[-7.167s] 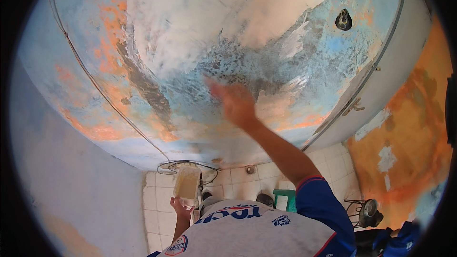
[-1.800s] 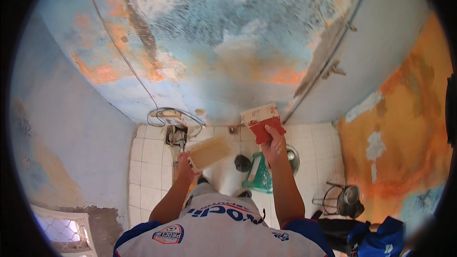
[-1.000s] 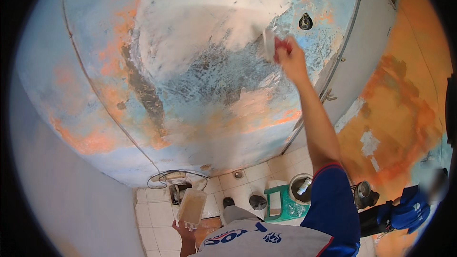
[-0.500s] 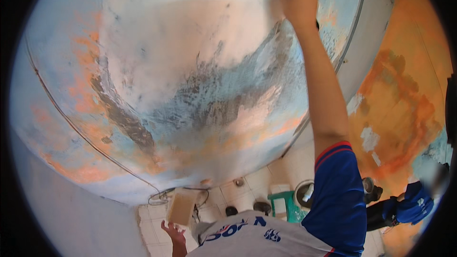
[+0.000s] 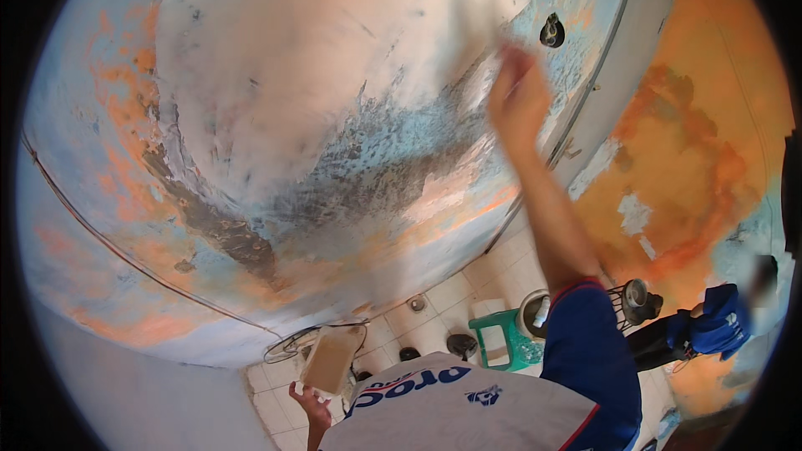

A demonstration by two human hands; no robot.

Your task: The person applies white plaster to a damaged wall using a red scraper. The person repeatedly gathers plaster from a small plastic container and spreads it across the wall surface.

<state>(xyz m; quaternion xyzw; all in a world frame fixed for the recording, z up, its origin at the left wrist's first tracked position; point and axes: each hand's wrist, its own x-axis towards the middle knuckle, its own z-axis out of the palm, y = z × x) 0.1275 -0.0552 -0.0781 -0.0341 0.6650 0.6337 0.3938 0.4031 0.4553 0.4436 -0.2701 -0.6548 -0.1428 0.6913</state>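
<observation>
Raised against the patchy wall, my right hand (image 5: 520, 92) is smeared by motion, its fingers closed on a blurred, greyish flat tool (image 5: 474, 38) that looks like a putty knife. Smooth whitish filler (image 5: 276, 75) covers the wall's upper middle, left of that hand. Below it lies a rough grey-and-blue bare patch (image 5: 368, 163). Down low, my left hand (image 5: 311, 405) grips the near end of a shallow beige rectangular tray (image 5: 328, 361). Part of the left fingers is hidden beneath the tray.
A dark round wall fitting (image 5: 551, 31) sits just above my right hand. Cables (image 5: 109, 209) run down the left wall to the tiled floor. A green stool (image 5: 493, 338) and a bucket (image 5: 533, 315) stand below. At right, another person (image 5: 710, 326) in blue is near an orange wall (image 5: 710, 159).
My right hand has come down the wall with the tool, uncovering the dark wall fitting. The left hand still holds the tray in nearly the same place. The view has shifted slightly.
</observation>
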